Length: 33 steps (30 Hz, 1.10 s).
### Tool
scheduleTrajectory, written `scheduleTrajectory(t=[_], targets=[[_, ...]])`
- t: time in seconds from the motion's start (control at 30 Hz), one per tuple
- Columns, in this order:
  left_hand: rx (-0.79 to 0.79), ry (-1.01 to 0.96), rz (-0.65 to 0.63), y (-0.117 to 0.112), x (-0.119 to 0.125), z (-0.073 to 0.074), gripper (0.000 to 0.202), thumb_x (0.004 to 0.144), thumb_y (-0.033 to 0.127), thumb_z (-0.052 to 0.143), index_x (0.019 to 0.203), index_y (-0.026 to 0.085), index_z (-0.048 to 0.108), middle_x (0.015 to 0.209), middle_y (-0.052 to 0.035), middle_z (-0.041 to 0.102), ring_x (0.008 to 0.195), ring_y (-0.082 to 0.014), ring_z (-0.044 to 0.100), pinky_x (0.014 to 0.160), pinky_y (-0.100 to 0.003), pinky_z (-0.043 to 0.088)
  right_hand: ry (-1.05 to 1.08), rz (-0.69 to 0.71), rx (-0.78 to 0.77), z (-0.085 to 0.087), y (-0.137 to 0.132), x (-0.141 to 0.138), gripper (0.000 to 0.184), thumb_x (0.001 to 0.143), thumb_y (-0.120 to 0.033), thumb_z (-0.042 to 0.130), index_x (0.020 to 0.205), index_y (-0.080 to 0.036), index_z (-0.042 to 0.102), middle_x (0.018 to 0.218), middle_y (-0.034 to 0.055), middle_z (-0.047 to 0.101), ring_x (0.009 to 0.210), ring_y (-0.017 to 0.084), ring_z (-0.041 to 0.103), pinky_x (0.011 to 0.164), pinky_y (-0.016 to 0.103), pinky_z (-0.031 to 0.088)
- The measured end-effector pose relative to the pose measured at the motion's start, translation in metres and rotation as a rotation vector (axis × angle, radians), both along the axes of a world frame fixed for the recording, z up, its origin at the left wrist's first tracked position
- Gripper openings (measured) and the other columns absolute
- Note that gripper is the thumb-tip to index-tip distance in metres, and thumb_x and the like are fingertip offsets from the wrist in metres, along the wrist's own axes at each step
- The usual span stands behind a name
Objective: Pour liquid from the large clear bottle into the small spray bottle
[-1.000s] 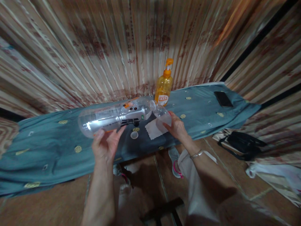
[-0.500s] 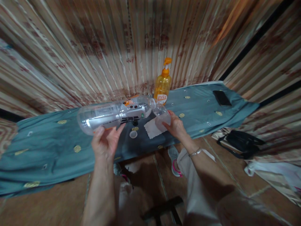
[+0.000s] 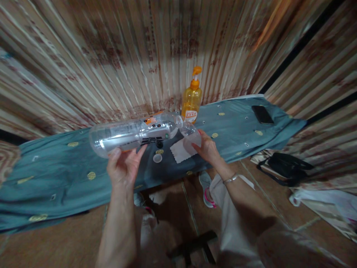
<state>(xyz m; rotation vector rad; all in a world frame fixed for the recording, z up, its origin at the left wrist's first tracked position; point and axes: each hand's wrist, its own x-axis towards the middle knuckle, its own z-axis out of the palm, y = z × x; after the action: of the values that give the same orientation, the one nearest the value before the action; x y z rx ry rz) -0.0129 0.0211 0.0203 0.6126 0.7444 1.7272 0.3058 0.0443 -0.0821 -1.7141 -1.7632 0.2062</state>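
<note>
**Large clear plastic bottle (image 3: 125, 139) lies nearly level, its neck at a small clear cup (image 3: 193, 134)**

The left hand (image 3: 122, 163) is partly open, thumb and fingers spread along the near side of the bottle and supporting it. The smooth, glossy cylinder, printed in black and orange, spans the left and middle of the scene, its rounded base left and its narrow neck right. The right hand (image 3: 206, 147) curls its thumb and fingers around the right end of the thin, see-through cup, which tilts toward the neck; whether neck and rim touch cannot be told.

Under them runs a long surface (image 3: 65, 160) draped in creased teal fabric with yellow pineapple motifs. A round white cap (image 3: 157, 158) sits near the middle, just left of a flat white square (image 3: 181, 152) with scalloped edges. At the far side stands a translucent amber pump bottle (image 3: 192, 101); to the right lies a flat black phone (image 3: 262, 114). Behind hangs a pleated, patterned curtain (image 3: 122, 59).
</note>
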Motion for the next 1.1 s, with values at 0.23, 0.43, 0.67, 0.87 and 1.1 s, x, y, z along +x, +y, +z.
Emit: scheduleTrajectory(t=[0.23,0.43,0.67,0.87,1.1], targets=[[0.012,-0.024,0.018,0.0015,-0.0003,-0.0037,0.04,0.058,0.035,0.099,0.08,0.026,0.067,0.091,-0.0004,0.081,0.124,-0.0358,0.075,0.118,-0.07,0.053,-0.03,0.002,0.015,0.0012,0.0001,-0.0007,0.072,0.091,-0.024,0.074,0.157,-0.009,0.053,0.152,0.0263,0.069,0.141,0.039,0.069,0.119,0.057,0.059],[-0.002,-0.048,0.024,0.0026,-0.0007,-0.0048,0.04,0.056,0.031,0.099,0.082,0.026,0.069,0.091,0.0014,0.081,0.116,-0.034,0.078,0.117,-0.072,0.053,-0.026,0.001,-0.012,0.0032,-0.0002,-0.0004,0.073,0.091,-0.025,0.074,0.158,-0.007,0.052,0.152,0.0281,0.068,0.14,0.04,0.069,0.118,0.057,0.058],[-0.007,-0.035,0.021,0.0016,-0.0004,-0.002,0.04,0.057,0.032,0.098,0.084,0.026,0.07,0.097,-0.0015,0.083,0.124,-0.0373,0.076,0.116,-0.072,0.055,-0.01,0.002,-0.007,0.0027,0.0003,0.0002,0.072,0.09,-0.024,0.074,0.158,-0.01,0.052,0.152,0.0255,0.069,0.141,0.038,0.069,0.118,0.056,0.058],[0.022,-0.017,-0.023,0.0013,0.0,0.0008,0.041,0.054,0.034,0.101,0.08,0.026,0.07,0.106,-0.0032,0.084,0.13,-0.0391,0.072,0.113,-0.07,0.058,0.007,0.004,-0.006,0.0028,0.0006,-0.0001,0.072,0.09,-0.024,0.076,0.157,-0.01,0.053,0.15,0.0257,0.071,0.14,0.038,0.07,0.118,0.056,0.058],[0.017,-0.017,-0.027,0.0018,-0.0023,-0.0001,0.043,0.052,0.034,0.101,0.079,0.023,0.07,0.106,-0.0059,0.084,0.128,-0.039,0.073,0.11,-0.069,0.06,0.021,0.008,0.007,0.0023,0.0017,0.0002,0.073,0.087,-0.024,0.08,0.154,-0.012,0.055,0.145,0.0248,0.073,0.137,0.039,0.071,0.116,0.057,0.06]])
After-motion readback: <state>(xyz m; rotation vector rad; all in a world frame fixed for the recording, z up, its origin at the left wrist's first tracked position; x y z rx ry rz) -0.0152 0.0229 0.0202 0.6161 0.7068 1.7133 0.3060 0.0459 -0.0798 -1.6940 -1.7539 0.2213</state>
